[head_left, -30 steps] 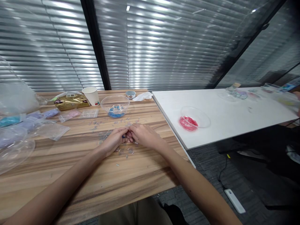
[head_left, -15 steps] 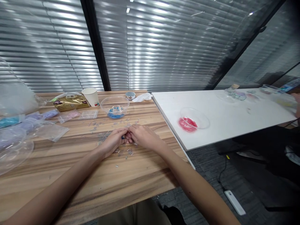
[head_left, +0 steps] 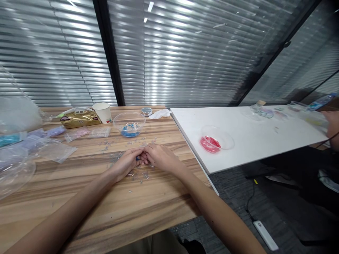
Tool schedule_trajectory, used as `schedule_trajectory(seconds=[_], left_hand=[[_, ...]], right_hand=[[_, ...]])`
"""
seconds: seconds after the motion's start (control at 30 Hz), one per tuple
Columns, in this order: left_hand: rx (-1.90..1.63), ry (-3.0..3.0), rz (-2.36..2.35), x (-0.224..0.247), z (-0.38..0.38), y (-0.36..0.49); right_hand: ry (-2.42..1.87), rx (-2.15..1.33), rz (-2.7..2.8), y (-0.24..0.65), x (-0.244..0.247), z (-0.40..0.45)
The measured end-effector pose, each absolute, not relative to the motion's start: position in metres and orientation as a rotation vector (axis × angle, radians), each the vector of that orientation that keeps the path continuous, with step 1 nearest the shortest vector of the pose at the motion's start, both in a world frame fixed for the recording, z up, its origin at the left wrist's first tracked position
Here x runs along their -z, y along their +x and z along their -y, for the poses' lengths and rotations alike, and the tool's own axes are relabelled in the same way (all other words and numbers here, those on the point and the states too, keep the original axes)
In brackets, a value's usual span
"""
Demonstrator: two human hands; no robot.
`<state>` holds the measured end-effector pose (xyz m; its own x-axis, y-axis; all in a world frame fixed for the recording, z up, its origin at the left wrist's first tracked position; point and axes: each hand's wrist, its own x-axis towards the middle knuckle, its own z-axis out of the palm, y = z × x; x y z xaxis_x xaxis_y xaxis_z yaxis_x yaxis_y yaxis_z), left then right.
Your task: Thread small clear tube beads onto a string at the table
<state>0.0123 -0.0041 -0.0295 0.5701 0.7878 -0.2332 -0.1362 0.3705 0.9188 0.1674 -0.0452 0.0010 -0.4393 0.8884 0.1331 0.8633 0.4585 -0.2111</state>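
Note:
Over the wooden table, my left hand (head_left: 126,163) and my right hand (head_left: 161,158) meet at the fingertips. Both are closed. A small blue piece (head_left: 137,158) peeks out from the curled fingers of my left hand; its kind is too small to tell. What the right fingertips pinch is hidden. Beneath and around the hands lie scattered small clear tubes (head_left: 145,175). Just beyond them stands a clear plastic bowl (head_left: 119,121) with blue bits (head_left: 130,130) in its bottom.
Left are clear zip bags (head_left: 59,150), a gold packet (head_left: 81,119) and a paper cup (head_left: 102,113). A round tin (head_left: 146,112) and a tissue (head_left: 160,113) lie behind. On the white table (head_left: 249,141) sits a bowl of red bits (head_left: 211,144). Another person's hand (head_left: 332,121) shows far right.
The view has tilted slightly, so most things sit a little lower in the picture. My hands stay together at the fingertips, with only a slight shift of the fingers.

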Motion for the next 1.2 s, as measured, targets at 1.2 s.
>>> schedule_trajectory(seconds=[1.2], left_hand=[[-0.672, 1.054, -0.772, 0.0276, 0.0054, 0.0127]], right_hand=[[-1.470, -0.076, 2.443, 0.1672, 0.0015, 0.0436]])
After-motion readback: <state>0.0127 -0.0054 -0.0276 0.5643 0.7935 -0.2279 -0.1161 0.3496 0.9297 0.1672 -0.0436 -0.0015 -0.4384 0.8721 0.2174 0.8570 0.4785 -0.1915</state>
